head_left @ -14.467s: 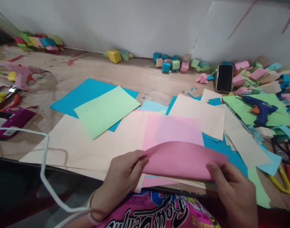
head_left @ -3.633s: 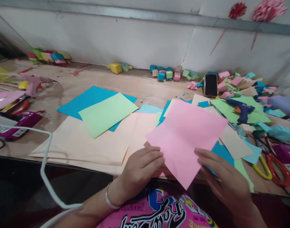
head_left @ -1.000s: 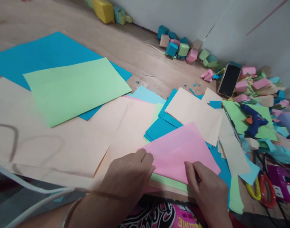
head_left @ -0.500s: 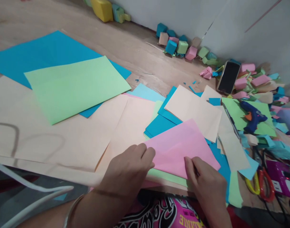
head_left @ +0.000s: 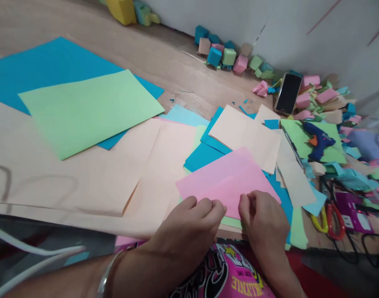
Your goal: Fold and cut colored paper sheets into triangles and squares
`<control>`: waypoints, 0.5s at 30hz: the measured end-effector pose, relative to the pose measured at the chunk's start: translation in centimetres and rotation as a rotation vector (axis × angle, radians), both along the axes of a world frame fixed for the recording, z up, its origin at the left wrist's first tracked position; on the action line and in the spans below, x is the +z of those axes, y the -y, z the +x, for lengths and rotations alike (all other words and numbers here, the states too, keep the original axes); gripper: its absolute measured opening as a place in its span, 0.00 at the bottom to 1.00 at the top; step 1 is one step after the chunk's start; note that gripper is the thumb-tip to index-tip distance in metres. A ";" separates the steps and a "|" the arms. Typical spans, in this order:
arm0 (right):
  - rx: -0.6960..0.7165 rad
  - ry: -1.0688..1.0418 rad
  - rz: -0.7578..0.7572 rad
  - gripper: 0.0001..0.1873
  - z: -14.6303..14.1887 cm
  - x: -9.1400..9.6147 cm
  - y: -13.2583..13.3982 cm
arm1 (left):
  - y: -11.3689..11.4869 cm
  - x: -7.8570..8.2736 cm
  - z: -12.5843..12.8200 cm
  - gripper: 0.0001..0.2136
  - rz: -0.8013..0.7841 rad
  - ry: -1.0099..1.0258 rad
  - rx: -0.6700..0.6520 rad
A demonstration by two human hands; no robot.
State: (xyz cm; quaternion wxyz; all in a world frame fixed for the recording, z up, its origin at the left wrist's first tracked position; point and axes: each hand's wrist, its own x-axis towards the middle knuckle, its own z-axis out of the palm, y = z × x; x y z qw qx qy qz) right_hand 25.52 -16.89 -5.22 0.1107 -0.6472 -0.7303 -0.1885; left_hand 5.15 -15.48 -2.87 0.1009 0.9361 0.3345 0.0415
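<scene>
A pink sheet of paper (head_left: 229,178) lies tilted on top of blue and green sheets near the table's front edge. My left hand (head_left: 197,219) has its fingers curled in a pinch on the near edge of that sheet. Close beside it, my right hand (head_left: 264,215) pinches the same edge with thumb and forefinger. The fingertips hide the exact grip. Just beyond lies a cream paper piece (head_left: 247,136), over blue sheets (head_left: 204,157).
Large cream paper (head_left: 83,178) covers the left, under a green sheet (head_left: 92,107) and a blue sheet (head_left: 65,62). At right are a glue gun (head_left: 319,140), scissors (head_left: 334,221), a phone (head_left: 288,93) and a purple box (head_left: 353,211). Paper cubes (head_left: 214,56) line the wall.
My left hand has slid right along the pink sheet's near edge, toward my right hand, uncovering the sheet's left corner. The whole view has shifted slightly.
</scene>
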 end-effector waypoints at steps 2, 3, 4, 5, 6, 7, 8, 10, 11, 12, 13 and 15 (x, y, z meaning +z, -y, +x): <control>0.009 0.038 0.018 0.09 0.4 -0.2 0.1 | -0.1 0.2 -0.1 0.12 0.031 0.002 -0.011; 0.006 0.062 0.016 0.09 0.7 -0.1 0.3 | -0.2 0.3 -0.2 0.12 0.043 0.006 -0.014; -0.001 0.078 0.011 0.10 1.0 -0.1 0.4 | -0.2 0.3 -0.3 0.13 0.049 0.013 -0.019; -0.013 0.085 0.001 0.10 1.4 0.0 0.7 | -0.3 0.3 -0.3 0.14 0.052 0.021 -0.021; -0.024 0.079 -0.006 0.10 1.7 0.2 1.0 | -0.3 0.2 -0.4 0.14 0.050 0.023 -0.022; -0.028 0.056 -0.004 0.09 1.9 0.4 1.3 | -0.3 0.1 -0.4 0.15 0.046 0.023 -0.024; -0.024 0.012 0.018 0.07 2.1 0.5 1.7 | -0.3 0.0 -0.4 0.16 0.045 0.023 -0.023; 0.030 -0.081 0.051 0.02 2.0 0.8 2.4 | -0.4 -0.1 -0.4 0.17 0.058 0.020 -0.032; 0.093 -0.114 0.045 0.04 1.8 0.9 2.7 | -0.4 -0.2 -0.4 0.17 0.075 0.020 -0.040; 0.167 -0.131 0.022 0.07 1.5 0.9 3.0 | -0.4 -0.2 -0.4 0.17 0.094 0.023 -0.049; 0.235 -0.137 -0.015 0.10 1.2 0.9 3.3 | -0.4 -0.2 -0.4 0.16 0.109 0.026 -0.058; 0.324 -0.132 -0.075 0.15 0.6 0.7 3.7 | -0.4 -0.1 -0.5 0.16 0.108 0.016 -0.074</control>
